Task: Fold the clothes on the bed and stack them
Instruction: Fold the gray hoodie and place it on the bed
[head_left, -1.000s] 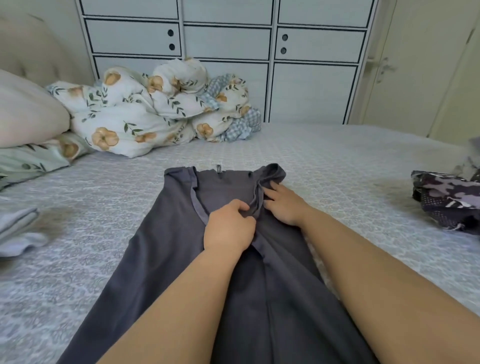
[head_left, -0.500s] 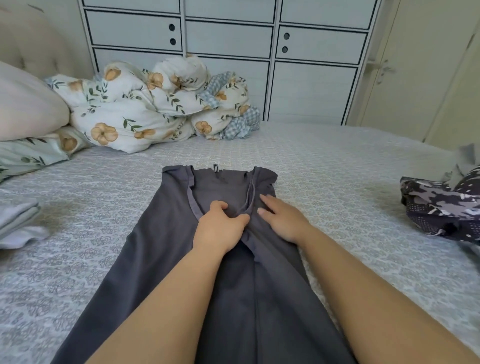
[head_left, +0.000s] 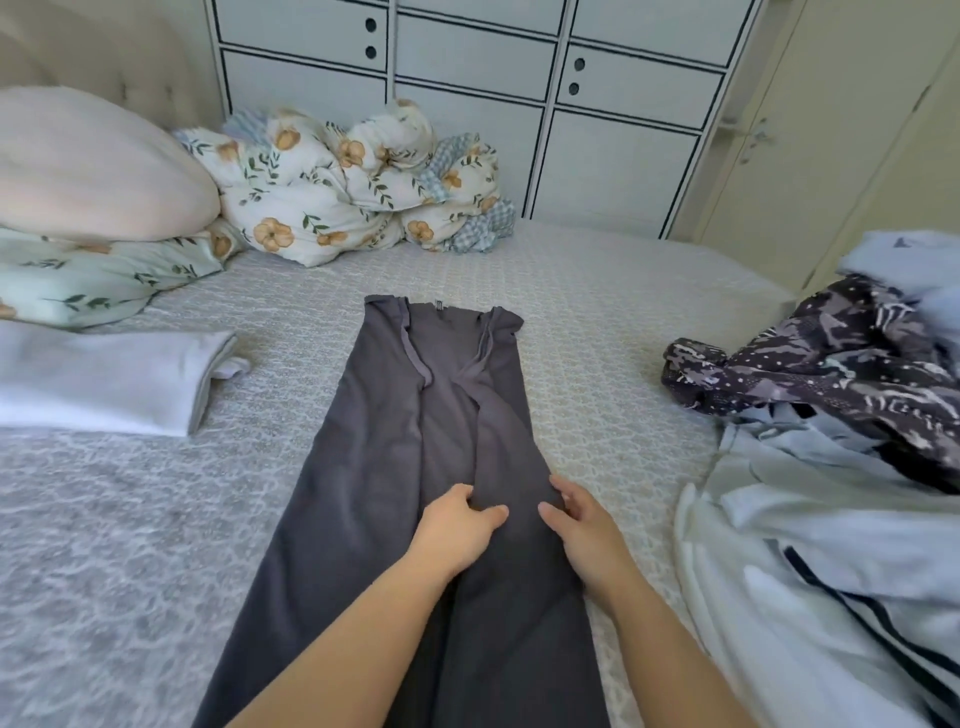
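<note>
Head view: grey garment (head_left: 415, 467) spread lengthwise mid-bed (head_left: 597, 291), side edges folded inward. Left hand (head_left: 457, 530) and right hand (head_left: 582, 525) rest on cloth near middle, fingers relaxed, gripping nothing. Folded white piece (head_left: 104, 379) at left; unfolded heap of clothes (head_left: 831, 467) at right. Risk: smoothing drags thin fabric, inward folds slip open, bundle ends uneven and stack leans.

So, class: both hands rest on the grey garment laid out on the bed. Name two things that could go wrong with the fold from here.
1. The grey garment has loose, uneven flaps near its top; folding now may trap creases.
2. The unfolded pile lies close on the right, so the right hand could drag it in.
</note>
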